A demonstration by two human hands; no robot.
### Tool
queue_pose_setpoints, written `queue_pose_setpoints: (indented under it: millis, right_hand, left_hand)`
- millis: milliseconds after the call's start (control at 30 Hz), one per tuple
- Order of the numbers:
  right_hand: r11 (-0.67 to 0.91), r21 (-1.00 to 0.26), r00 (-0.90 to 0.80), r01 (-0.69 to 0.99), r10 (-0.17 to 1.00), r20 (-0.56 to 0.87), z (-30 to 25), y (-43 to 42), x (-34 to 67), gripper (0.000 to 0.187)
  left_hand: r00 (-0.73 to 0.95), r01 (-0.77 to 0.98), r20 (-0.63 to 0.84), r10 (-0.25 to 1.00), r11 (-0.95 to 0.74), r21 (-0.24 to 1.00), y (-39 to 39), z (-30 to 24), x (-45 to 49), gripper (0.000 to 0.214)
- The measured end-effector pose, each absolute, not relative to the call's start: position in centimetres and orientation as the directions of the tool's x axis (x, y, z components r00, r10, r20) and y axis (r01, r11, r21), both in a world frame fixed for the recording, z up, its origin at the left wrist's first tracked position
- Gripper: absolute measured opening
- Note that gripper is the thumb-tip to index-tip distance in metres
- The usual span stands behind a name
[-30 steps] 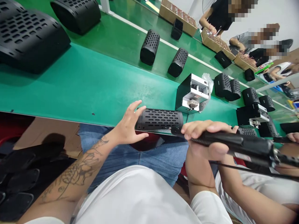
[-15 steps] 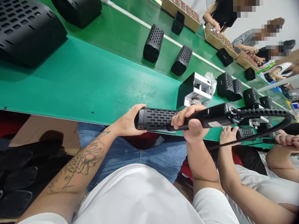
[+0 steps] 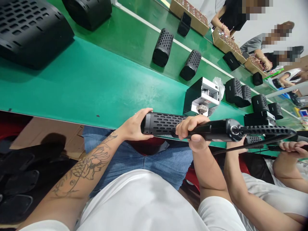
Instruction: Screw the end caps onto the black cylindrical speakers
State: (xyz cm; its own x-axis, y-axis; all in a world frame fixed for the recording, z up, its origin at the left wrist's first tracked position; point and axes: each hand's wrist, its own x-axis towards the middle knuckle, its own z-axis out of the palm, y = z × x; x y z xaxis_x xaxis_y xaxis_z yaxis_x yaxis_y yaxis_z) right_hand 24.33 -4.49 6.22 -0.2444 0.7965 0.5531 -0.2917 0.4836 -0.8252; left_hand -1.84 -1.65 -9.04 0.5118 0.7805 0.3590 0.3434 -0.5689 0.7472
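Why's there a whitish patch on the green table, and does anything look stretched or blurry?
In the head view, the green table shows a pale patch, maybe lamp glare or scuffing; in that head view, the big black case at upper left looks stretched, probably by a wide lens; again in the head view, the black tool looks fairly sharp.

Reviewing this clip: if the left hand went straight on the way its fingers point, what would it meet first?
The black slotted housing, whose end the left hand cups. Beyond lies the right hand, gripping a black corded tool; depth is uncertain.
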Motion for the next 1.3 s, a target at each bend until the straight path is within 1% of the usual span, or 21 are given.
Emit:
queue_pose_setpoints:
  millis: [133,200,267,300,367,400,433,500,667,833,900,967,1033,1133,1200,1300]
  right_hand:
    - [0.468,-0.843,-0.228,-0.265,0.819,0.526,6.9,-5.2,25.0,0.033]
    - [0.498,-0.829,-0.178,-0.255,0.818,0.547,7.9,-5.1,26.8,0.036]
    - [0.587,-0.788,-0.039,-0.186,0.797,0.603,8.9,-4.0,29.7,0.039]
    - [0.641,-0.760,0.071,-0.111,0.768,0.637,9.3,-3.0,31.3,0.039]
    - [0.694,-0.713,0.290,0.098,0.666,0.688,9.6,-0.5,34.4,0.035]
    - [0.692,-0.698,0.381,0.184,0.604,0.700,9.4,0.9,35.7,0.033]
    - [0.675,-0.699,0.437,0.238,0.568,0.697,9.0,2.2,36.8,0.032]
    - [0.639,-0.715,0.494,0.284,0.541,0.680,7.8,4.6,38.1,0.032]
    - [0.578,-0.770,0.478,0.272,0.614,0.629,5.1,6.3,38.8,0.037]
    - [0.521,-0.811,0.468,0.266,0.666,0.581,5.6,4.6,38.3,0.038]
    - [0.534,-0.808,0.482,0.248,0.655,0.581,6.5,3.4,37.3,0.036]
    - [0.595,-0.780,0.488,0.195,0.631,0.603,7.8,1.7,35.6,0.033]
    - [0.653,-0.750,0.424,0.106,0.652,0.628,9.3,-0.6,33.1,0.034]
    - [0.670,-0.742,0.222,-0.029,0.728,0.649,11.0,-4.2,28.5,0.041]
    - [0.634,-0.767,0.081,-0.095,0.773,0.629,11.3,-6.0,25.5,0.042]
    - [0.586,-0.789,-0.090,-0.185,0.789,0.607,10.6,-6.9,21.9,0.040]
  left_hand:
    - [0.506,0.337,0.381,0.774,-0.584,0.738,-1.7,-9.1,-1.9,0.113]
    - [0.503,0.331,0.389,0.772,-0.588,0.738,-1.8,-9.1,-1.8,0.108]
    - [0.503,0.335,0.383,0.775,-0.583,0.740,-1.9,-9.1,-1.8,0.106]
    - [0.504,0.338,0.376,0.777,-0.579,0.742,-1.9,-9.1,-1.8,0.106]
    - [0.505,0.346,0.365,0.782,-0.571,0.744,-1.9,-9.1,-1.8,0.107]
    - [0.504,0.350,0.360,0.785,-0.567,0.746,-1.9,-9.0,-1.9,0.107]
    - [0.503,0.354,0.356,0.787,-0.564,0.746,-1.9,-9.0,-1.9,0.107]
    - [0.502,0.359,0.349,0.791,-0.558,0.748,-1.9,-8.9,-1.9,0.106]
    - [0.497,0.370,0.336,0.800,-0.545,0.752,-1.9,-8.8,-2.0,0.105]
    - [0.494,0.360,0.346,0.797,-0.550,0.753,-2.0,-9.1,-2.0,0.111]
    - [0.489,0.349,0.359,0.795,-0.556,0.755,-1.9,-9.2,-1.9,0.111]
    - [0.490,0.334,0.368,0.790,-0.560,0.758,-1.9,-9.2,-1.8,0.112]
    - [0.492,0.325,0.366,0.790,-0.557,0.764,-2.0,-9.1,-1.8,0.113]
    - [0.488,0.328,0.342,0.803,-0.532,0.780,-2.1,-8.9,-1.7,0.115]
    - [0.487,0.329,0.328,0.810,-0.518,0.790,-2.2,-8.8,-1.6,0.115]
    - [0.484,0.307,0.347,0.803,-0.528,0.792,-2.2,-8.8,-1.5,0.117]
